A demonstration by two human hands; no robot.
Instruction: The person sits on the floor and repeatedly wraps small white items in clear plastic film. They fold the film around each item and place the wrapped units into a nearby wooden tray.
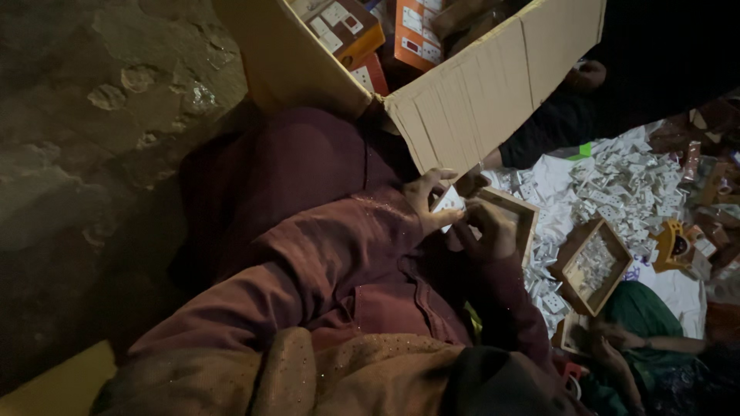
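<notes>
My left hand [426,199] and my right hand [484,231] meet over my lap, both pinching one small white card-like piece [449,202]. Maroon sleeves cover both my arms. Just behind my right hand lies a small open brown box [524,216]; whether the hand touches it I cannot tell. My raised knee in maroon cloth [308,158] is to the left of the hands.
A big cardboard carton [478,92] with orange packs [412,31] stands above my hands. A heap of small white pieces [624,185] covers the floor on the right, with another open brown box [593,266] holding some. A person's green sleeve [644,316] is lower right, a dark sleeve [563,115] upper right. Rough stone floor [92,139] lies left.
</notes>
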